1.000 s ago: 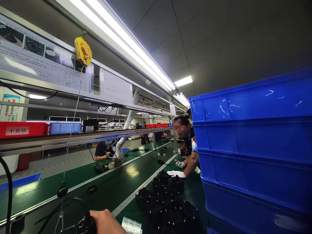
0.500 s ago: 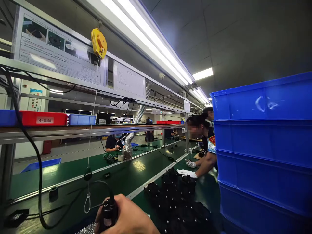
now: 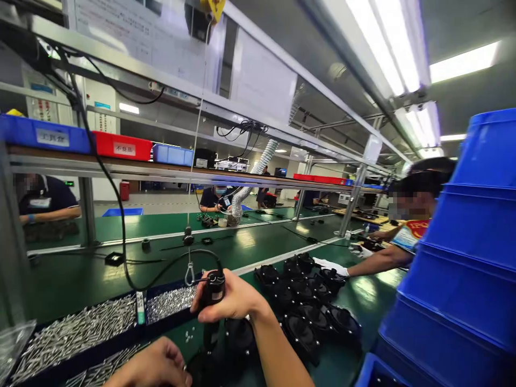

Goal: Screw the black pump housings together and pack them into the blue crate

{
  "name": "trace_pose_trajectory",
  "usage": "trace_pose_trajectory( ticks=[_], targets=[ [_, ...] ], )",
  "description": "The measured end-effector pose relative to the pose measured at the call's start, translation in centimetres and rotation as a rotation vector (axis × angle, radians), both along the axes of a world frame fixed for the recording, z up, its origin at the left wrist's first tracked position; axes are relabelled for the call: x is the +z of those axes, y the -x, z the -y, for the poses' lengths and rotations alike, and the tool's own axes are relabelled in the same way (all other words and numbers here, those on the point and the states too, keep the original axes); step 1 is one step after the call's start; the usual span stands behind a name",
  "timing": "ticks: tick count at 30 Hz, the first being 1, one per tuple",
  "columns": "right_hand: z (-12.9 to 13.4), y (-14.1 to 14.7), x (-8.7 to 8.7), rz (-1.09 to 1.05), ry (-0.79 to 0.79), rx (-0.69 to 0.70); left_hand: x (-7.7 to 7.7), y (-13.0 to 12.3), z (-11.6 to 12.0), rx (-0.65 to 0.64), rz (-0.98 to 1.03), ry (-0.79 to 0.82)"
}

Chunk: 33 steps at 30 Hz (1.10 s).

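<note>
My right hand (image 3: 234, 298) is wrapped round a black electric screwdriver (image 3: 215, 289), held upright with its cable looping off the top. A wire hook (image 3: 189, 274) hangs beside the tool. Below the screwdriver lies a dark round part (image 3: 201, 370), partly cut off by the lower edge. My left hand (image 3: 155, 365) is close to that part, its fingers curled together; whatever they pinch is too small to make out. Several black round parts (image 3: 302, 328) with shiny screw heads lie to the right of my right forearm.
Long screws fill a dark tray (image 3: 80, 357) at left; small screws fill another tray (image 3: 173, 302). Stacked blue crates (image 3: 455, 258) rise on the right. A co-worker's white-gloved hand (image 3: 332, 267) touches the black parts. A shelf (image 3: 161, 171) with bins spans above the green bench (image 3: 226, 250).
The view has tilted down and swung left, bringing the screw trays and my left hand into sight. My right hand still grips the screwdriver.
</note>
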State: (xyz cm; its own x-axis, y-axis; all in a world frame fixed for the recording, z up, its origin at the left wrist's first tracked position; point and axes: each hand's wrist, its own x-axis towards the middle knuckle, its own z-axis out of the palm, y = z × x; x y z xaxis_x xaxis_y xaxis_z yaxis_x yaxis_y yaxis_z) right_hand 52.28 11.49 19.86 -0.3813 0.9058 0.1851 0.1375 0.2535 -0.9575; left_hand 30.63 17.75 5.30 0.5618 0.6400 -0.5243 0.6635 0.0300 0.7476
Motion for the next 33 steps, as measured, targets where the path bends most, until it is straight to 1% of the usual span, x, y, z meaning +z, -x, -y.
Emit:
trace_pose_trajectory(
  ticks=[1, 3, 6, 11, 15, 17, 20, 22, 25, 27, 30, 33],
  targets=[
    [0.0, -0.1, -0.2, -0.017, 0.01, 0.014, -0.6, -0.1, -0.4, 0.024, 0.012, 0.025],
    [-0.2, -0.3, -0.5, -0.055, 0.034, 0.024, -1.5, -0.1, -1.0, 0.031, 0.065, 0.084],
    [-0.4, -0.3, -0.7, -0.079, 0.063, 0.027, -2.0, 0.4, -1.5, -0.025, 0.148, 0.132],
    [-0.6, 0.5, -0.6, -0.076, 0.013, 0.023, -1.9, 0.9, -2.0, -0.107, 0.209, 0.15],
    [-0.8, 1.7, -0.9, -0.249, -0.027, 0.027, -2.1, 0.4, -1.8, -0.08, 0.223, 0.204],
    [-1.0, 2.4, -1.2, -0.323, -0.062, -0.016, -2.0, 0.2, -1.8, -0.075, 0.205, 0.227],
    [-1.3, 3.4, -1.7, -0.418, -0.119, -0.106, -1.4, 0.4, -2.2, -0.074, 0.176, 0.214],
    [-1.4, 3.9, -2.1, -0.457, -0.156, -0.129, -0.8, 1.1, -2.8, -0.062, 0.149, 0.184],
    [-1.5, 4.3, -2.6, -0.476, -0.19, -0.1, 0.1, 2.3, -3.7, -0.072, 0.119, 0.153],
    [-1.6, 4.4, -2.9, -0.467, -0.181, -0.053, 0.4, 2.8, -4.1, -0.087, 0.108, 0.154],
    [-2.1, 4.5, -3.2, -0.464, -0.139, -0.019, 0.1, 3.0, -4.3, -0.08, 0.102, 0.194],
    [-2.7, 4.6, -3.4, -0.512, -0.122, -0.06, -0.6, 2.8, -4.1, -0.071, 0.117, 0.25]
  ],
)
